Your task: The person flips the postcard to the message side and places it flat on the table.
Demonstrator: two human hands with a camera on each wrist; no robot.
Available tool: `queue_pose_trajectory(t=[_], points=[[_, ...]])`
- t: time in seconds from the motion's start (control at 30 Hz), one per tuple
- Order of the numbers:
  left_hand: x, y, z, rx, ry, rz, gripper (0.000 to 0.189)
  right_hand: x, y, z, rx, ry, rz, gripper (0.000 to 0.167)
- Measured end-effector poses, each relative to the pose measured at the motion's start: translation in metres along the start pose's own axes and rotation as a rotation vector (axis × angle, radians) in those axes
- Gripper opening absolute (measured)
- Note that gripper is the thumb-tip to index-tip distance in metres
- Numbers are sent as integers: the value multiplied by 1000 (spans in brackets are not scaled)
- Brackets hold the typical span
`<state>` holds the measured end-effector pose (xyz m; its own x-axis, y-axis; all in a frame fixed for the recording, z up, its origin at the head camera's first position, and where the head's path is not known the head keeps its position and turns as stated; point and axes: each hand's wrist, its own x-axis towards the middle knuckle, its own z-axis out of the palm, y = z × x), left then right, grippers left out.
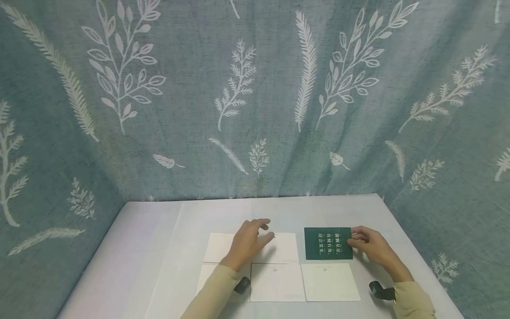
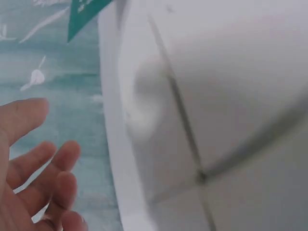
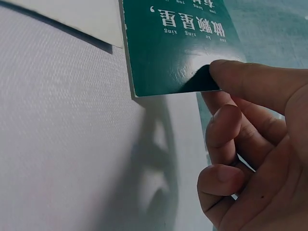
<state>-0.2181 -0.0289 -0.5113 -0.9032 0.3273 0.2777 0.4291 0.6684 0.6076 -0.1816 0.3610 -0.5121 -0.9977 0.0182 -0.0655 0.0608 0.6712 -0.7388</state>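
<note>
A dark green card [image 1: 328,243] with white Chinese characters is pinched at its right edge by my right hand [image 1: 372,246]. In the right wrist view the thumb [image 3: 250,79] presses on the face of the green card [image 3: 178,62], the fingers beneath. My left hand [image 1: 247,241] hovers above the white cards with fingers loosely bent and nothing between them. In the left wrist view the left hand [image 2: 41,178] is apart from the cards, with a corner of the green card [image 2: 86,14] at the top.
Several white cards lie in two rows on the white table [image 1: 167,248], among them a front middle card [image 1: 277,283] and a front right card [image 1: 330,282]. A teal leaf-patterned curtain [image 1: 271,97] stands behind and at both sides.
</note>
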Motion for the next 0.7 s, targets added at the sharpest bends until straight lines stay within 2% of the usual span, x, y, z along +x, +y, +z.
queue_pose_trajectory(t=[0.1, 0.2, 0.43, 0.57, 0.7], points=[[9, 8, 3, -23, -8, 5, 41, -2, -1, -2, 24, -7, -4, 46], [14, 13, 13, -37, -30, 1, 41, -4, -2, -4, 48, -26, -31, 42], [10, 27, 34, -58, -79, -17, 41, -7, 0, -8, 53, -12, -27, 45], [6, 35, 40, -71, -106, -48, 42, -9, -2, -10, 76, -18, -32, 47], [3, 39, 40, -72, -103, -68, 43, -10, -6, -8, 126, -27, -25, 48]])
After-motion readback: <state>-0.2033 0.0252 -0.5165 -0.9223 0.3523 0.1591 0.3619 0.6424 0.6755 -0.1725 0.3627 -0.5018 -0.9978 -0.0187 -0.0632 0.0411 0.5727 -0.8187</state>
